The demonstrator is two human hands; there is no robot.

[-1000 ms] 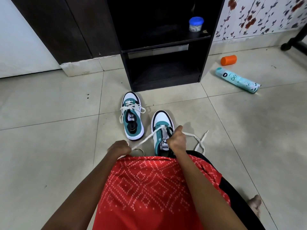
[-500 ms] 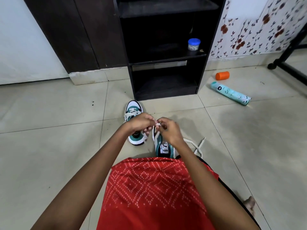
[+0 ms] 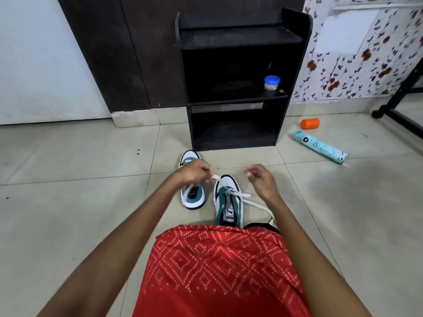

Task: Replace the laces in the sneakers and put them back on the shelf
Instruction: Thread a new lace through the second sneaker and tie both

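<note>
Head view.

Left hand (image 3: 192,173): fingers curled, pinching one end of the white lace (image 3: 239,193) between thumb and fingertips. Right hand (image 3: 261,180): fingers loosely curled, relaxed, gripping nothing visible; held apart from left hand.

Near sneaker (image 3: 229,205): on the floor (image 3: 68,202), between and just below both hands, toe pointing away. Lace threaded at the front eyelets, loose length trailing under the right wrist.

Far sneaker (image 3: 193,199): directly under left hand, partly hidden by it; just beside near sneaker, not touching.

Beyond both hands: black shelf (image 3: 295,65), with a blue-lidded jar (image 3: 272,82) on its middle board.

Right of right hand, well apart: orange container (image 3: 310,123) and teal spray can (image 3: 320,147), both lying on the floor.
</note>
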